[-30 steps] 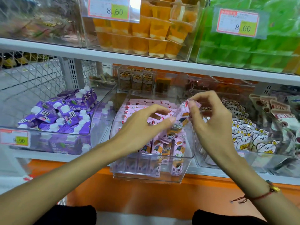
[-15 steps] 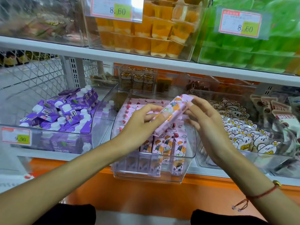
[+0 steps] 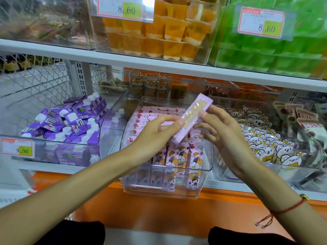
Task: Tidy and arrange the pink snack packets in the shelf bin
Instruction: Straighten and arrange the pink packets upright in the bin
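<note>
Together both hands hold one pink packet [image 3: 190,119] above the clear bin [image 3: 203,175]. The left hand [image 3: 157,133] pinches it from the left, fingertips against its long edge and lower half, thumb lying under it. The right hand [image 3: 224,128] meets it from the other side, thumb tip pressed on the upper right edge and curled fingers behind the packet. It sits tilted between the two grips — lower end down toward the left palm, upper end pointing up and right, clear of both hands — with its plain back seam turned to the camera.

Directly under it, the bin holds more pink packets [image 3: 177,156]: a front row stands upright showing cartoon figures, and further rows lie stacked behind, toward the back wall.

Left of that bin, a second clear bin carries purple pouches [image 3: 67,121] with white caps and a price tag [image 3: 17,146] on its front. On the right, a bin holds white cartoon-animal packets [image 3: 265,138]. Above the shelf board [image 3: 70,53], orange jelly cups [image 3: 159,36] and green packs [image 3: 276,50] sit behind price labels. A red string bracelet [image 3: 286,208] circles the right wrist.
</note>
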Tool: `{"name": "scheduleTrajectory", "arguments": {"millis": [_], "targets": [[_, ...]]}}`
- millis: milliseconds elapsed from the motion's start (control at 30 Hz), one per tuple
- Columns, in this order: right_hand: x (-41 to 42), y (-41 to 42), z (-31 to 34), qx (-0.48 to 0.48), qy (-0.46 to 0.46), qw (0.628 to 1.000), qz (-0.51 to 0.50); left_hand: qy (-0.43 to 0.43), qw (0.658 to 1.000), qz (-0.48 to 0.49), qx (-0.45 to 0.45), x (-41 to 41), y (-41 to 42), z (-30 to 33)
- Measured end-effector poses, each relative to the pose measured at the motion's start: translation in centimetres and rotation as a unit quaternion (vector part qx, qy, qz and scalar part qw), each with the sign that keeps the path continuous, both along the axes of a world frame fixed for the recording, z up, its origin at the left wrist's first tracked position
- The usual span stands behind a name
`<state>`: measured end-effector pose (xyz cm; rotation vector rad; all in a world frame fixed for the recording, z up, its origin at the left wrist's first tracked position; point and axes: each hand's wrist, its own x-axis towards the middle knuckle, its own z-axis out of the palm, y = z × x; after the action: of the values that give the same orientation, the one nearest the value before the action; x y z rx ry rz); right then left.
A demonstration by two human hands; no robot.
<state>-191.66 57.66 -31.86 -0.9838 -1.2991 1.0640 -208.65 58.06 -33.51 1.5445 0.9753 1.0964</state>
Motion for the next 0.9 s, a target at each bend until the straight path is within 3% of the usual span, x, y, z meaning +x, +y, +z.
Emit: {"name": "scheduleTrajectory", "arguments": {"millis": [267, 467, 567, 667, 800, 900], "targets": [[-0.3, 0.3, -0.5, -0.05, -0.015, 0.997, -0.055, -0.016, 0.976, -0.106, -0.191, 0.2, 0.0, 0.5], [-0.4, 0.2, -0.5, -0.055, -0.03, 0.997, -0.037, -0.025, 0.967, -0.135, -0.214, 0.3, 0.0, 0.3], [0.0, 0.2, -0.4, -0.036, -0.026, 0.999, -0.003, 0.013, 0.987, -0.083, -0.14, 0.3, -0.1, -0.1], [0.4, 0.1, 0.0, 0.033, -0.057, 0.997, 0.044, 0.019, 1.0, 0.0, -0.004, 0.0, 0.0, -0.4], [0.1, -0.6, -0.1, 0.109, -0.111, 0.985, 0.08, 0.027, 0.987, 0.054, 0.147, -0.4, 0.3, -0.5], [-0.7, -1.0, -0.1, 0.117, -0.178, 0.977, 0.01, 0.071, 0.966, 0.107, 0.222, -0.4, 0.3, -0.8]]}}
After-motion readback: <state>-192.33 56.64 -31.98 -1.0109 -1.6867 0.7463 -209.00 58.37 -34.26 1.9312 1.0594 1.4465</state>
